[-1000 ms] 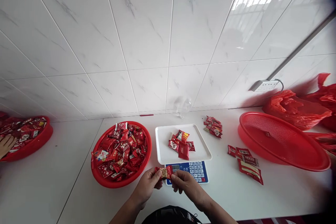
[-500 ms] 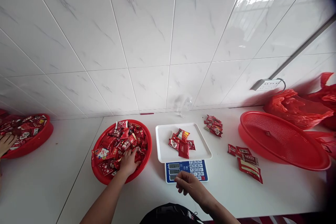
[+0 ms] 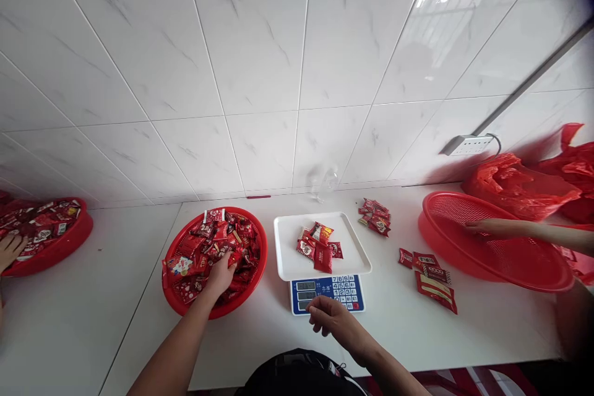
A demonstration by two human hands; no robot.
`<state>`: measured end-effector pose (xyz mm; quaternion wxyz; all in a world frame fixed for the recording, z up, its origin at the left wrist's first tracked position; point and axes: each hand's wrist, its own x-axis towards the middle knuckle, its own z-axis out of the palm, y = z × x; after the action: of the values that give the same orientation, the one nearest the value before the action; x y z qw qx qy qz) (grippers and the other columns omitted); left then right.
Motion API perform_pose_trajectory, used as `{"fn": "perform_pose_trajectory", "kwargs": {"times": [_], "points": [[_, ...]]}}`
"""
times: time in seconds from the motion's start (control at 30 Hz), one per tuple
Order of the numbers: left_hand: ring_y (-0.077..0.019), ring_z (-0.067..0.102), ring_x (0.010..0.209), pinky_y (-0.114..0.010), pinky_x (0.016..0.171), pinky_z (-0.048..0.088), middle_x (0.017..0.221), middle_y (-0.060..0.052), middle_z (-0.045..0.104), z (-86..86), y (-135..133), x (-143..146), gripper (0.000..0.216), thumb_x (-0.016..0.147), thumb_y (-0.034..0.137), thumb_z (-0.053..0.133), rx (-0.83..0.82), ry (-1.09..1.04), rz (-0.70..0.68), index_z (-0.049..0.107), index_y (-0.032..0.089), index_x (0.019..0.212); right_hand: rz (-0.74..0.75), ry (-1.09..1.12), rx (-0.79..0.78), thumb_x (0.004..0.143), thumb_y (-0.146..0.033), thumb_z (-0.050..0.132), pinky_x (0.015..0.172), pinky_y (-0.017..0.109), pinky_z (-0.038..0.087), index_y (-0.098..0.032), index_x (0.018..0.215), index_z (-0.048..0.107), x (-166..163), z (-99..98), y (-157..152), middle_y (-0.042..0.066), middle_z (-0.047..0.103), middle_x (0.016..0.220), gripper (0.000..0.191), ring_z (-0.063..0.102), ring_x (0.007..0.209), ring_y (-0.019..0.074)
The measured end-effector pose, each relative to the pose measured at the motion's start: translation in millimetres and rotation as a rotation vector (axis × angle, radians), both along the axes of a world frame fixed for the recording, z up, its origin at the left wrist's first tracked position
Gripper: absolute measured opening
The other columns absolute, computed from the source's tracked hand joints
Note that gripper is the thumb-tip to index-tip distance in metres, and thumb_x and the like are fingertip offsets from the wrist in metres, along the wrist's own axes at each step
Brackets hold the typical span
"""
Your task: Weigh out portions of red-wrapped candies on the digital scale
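Observation:
My left hand (image 3: 219,273) reaches into a red round basket (image 3: 182,309) heaped with red wrapped candies (image 3: 204,246); its fingers curl down into the pile and close on candies. My right hand (image 3: 330,315) hovers just in front of a blue-faced digital scale (image 3: 327,292), fingers loosely curled with nothing seen in them. The scale's white tray (image 3: 290,263) carries several red wrapped candies (image 3: 318,246).
Loose candy packs lie at the right (image 3: 431,278) and behind the scale (image 3: 375,216). Another person's arm (image 3: 505,229) rests on a large empty red basket (image 3: 499,263). Red plastic bags (image 3: 520,189) sit beyond it. At far left, someone's hand (image 3: 9,250) touches a third candy basket (image 3: 51,247).
The candy held between both hands is gone; my left hand moved into the red basket and my right hand stayed by the scale. A person's arm appeared over the right basket.

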<state>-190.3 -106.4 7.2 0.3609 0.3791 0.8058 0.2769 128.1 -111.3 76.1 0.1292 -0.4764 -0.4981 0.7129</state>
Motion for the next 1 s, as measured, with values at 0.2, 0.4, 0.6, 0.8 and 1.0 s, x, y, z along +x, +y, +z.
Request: {"fn": "perform_pose_trajectory", "kwargs": {"times": [0.2, 0.4, 0.6, 0.8, 1.0], "points": [[-0.0170, 0.063, 0.082, -0.031, 0.069, 0.053, 0.105, -0.007, 0.062, 17.1, -13.6, 0.8, 0.031, 0.074, 0.028, 0.061, 0.137, -0.465, 0.269, 0.052, 0.022, 0.103, 0.008, -0.009, -0.017, 0.069, -0.050, 0.059, 0.057, 0.024, 0.037, -0.018, 0.075, 0.056, -1.5, -1.0, -1.4, -0.001, 0.059, 0.069, 0.033, 0.053, 0.062, 0.0112], [-0.0146, 0.064, 0.077, -0.032, 0.069, 0.055, 0.091, -0.006, 0.065, 28.7, -14.7, 9.2, 0.014, 0.078, 0.019, 0.056, 0.231, -0.769, 0.448, 0.056, 0.018, 0.092, 0.009, 0.002, -0.010, 0.070, -0.048, 0.059, 0.057, 0.023, 0.037, -0.018, 0.076, 0.056, -1.7, -6.2, -1.0, -0.001, 0.059, 0.070, 0.031, 0.052, 0.062, 0.0105], [-0.0153, 0.063, 0.073, -0.031, 0.068, 0.052, 0.090, -0.007, 0.065, 53.6, -30.1, 50.0, 0.026, 0.073, 0.023, 0.064, 0.120, -0.956, 0.153, 0.055, 0.017, 0.096, 0.007, 0.011, 0.001, 0.070, -0.055, 0.057, 0.058, 0.025, 0.038, -0.018, 0.087, 0.058, -4.0, -8.8, -0.5, 0.000, 0.059, 0.075, 0.041, 0.054, 0.065, 0.0119], [-0.0150, 0.060, 0.076, -0.026, 0.064, 0.045, 0.087, -0.004, 0.063, 68.8, -50.2, 119.9, 0.041, 0.063, 0.022, 0.070, -0.113, -0.916, -0.402, 0.051, 0.015, 0.099, 0.087, 0.087, 0.031, 0.068, -0.062, 0.056, 0.058, 0.025, 0.038, -0.018, 0.087, 0.058, -13.9, -5.5, -1.4, 0.001, 0.058, 0.076, 0.048, 0.052, 0.066, 0.0129], [-0.0150, 0.059, 0.072, -0.028, 0.064, 0.044, 0.081, -0.005, 0.062, 62.9, -48.9, 123.9, 0.032, 0.072, 0.037, 0.061, -0.077, -0.832, -0.379, 0.053, 0.014, 0.091, 0.019, 0.082, -0.016, 0.066, -0.062, 0.059, 0.054, 0.024, 0.034, -0.017, 0.073, 0.053, -14.5, -8.6, -4.8, -0.003, 0.052, 0.063, 0.046, 0.045, 0.056, 0.0097]]}}
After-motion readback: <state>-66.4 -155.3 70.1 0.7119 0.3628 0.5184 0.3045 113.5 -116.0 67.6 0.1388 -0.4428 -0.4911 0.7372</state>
